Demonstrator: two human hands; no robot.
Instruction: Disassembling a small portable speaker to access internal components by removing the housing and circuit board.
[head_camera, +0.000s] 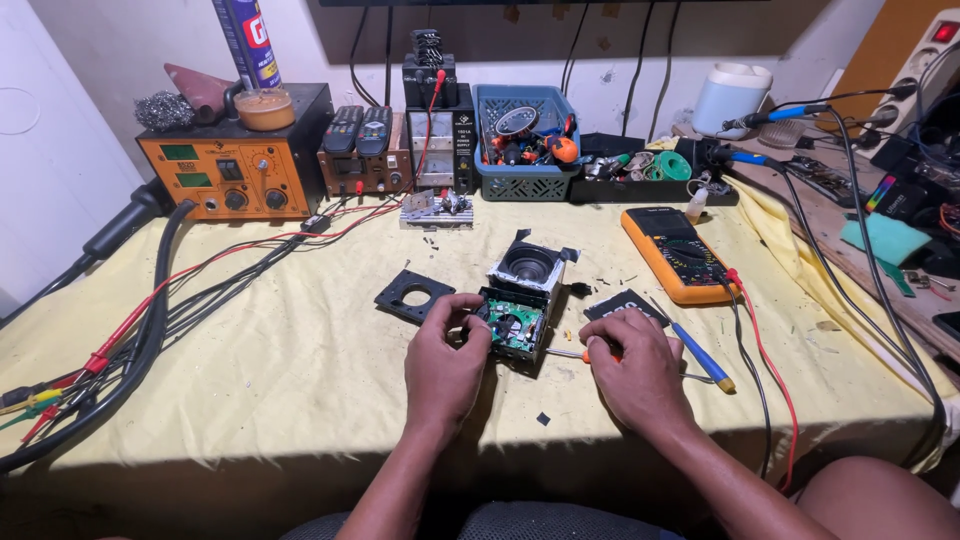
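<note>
1. At the middle of the yellow cloth sits an opened small device, its green circuit board bare toward the person and a round speaker cone at its far end.
2. The left hand lies at about eight o'clock from the device, fingers curled, thumb and forefinger pinching the near left edge of the board.
3. The right hand rests at about four o'clock from it, loosely closed round an orange-handled screwdriver whose thin shaft points toward the board's near corner (whether the tip touches is too small to tell).
4. A black square plate with a round hole lies at nine o'clock from the device, just beside the left fingers.
5. A blue-handled tool lies at three o'clock from the right hand, and an orange multimeter at one o'clock.
6. Along the far edge, at twelve o'clock, stand an orange bench station, a blue basket of parts and two remote controls.
</note>
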